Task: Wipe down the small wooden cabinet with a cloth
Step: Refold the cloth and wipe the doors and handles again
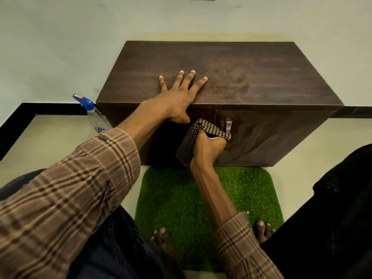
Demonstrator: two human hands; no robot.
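1. Brown wood makes up the small cabinet [219, 77]. It sits on the floor against the wall, at 12 o'clock from the person.
2. Writing: the spray bottle [94, 114] has a small orange label on its blue top and a blue label lower down. Both are too small to read.
3. The bottle stands just beside the cabinet, at 9 o'clock from it. The person's left arm hides its lower part.
4. The left hand [179, 95] lies flat and open on the cabinet top. Its fingers are spread and its thumb hooks over the front edge.
5. The right hand [208, 147] is closed tight around a checked cloth [193, 139]. It presses the cloth on the cabinet front, next to the silver handle [228, 126].
6. The cabinet top has pale smudges at 3 o'clock from the left hand.
7. A green grass mat [173, 198] lies on the floor at 6 o'clock from the cabinet, touching its base. Bare toes rest on the mat.
8. The floor is pale with a black strip along the wall. The wall is pale too.
9. Both sleeves are brown plaid.
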